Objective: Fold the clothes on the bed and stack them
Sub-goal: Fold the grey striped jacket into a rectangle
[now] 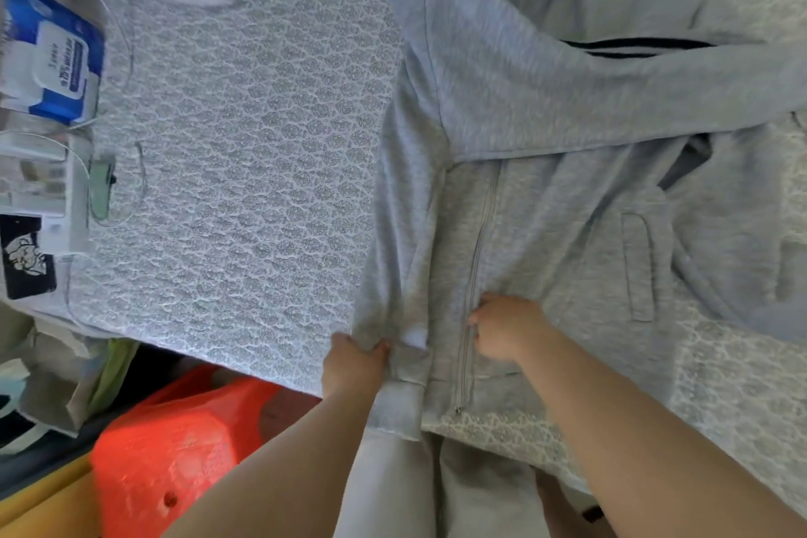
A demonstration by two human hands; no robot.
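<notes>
Gripping the folded left edge of the grey zip-up hoodie (546, 205), the left hand (356, 363) has its fingers curled tight round a bunch of fabric right at the hem, just above the ribbed cuff (395, 411) that hangs off the near edge of the bed (244, 153). Over on the other side, the right hand (506, 332) sits on the hoodie's front, fingers bent and pinching cloth beside the zipper (474, 271). One sleeve lies folded across the chest, running out toward the right, with dark stripes showing on it. The hoodie is spread on the patterned bedspread, right half of the bed, hood end away from the person. Far left, a blue-and-white wipes pack (52, 57) rests by the bed edge, with white cables near it. Down below, an orange plastic stool (174, 446) stands beside the bed.
</notes>
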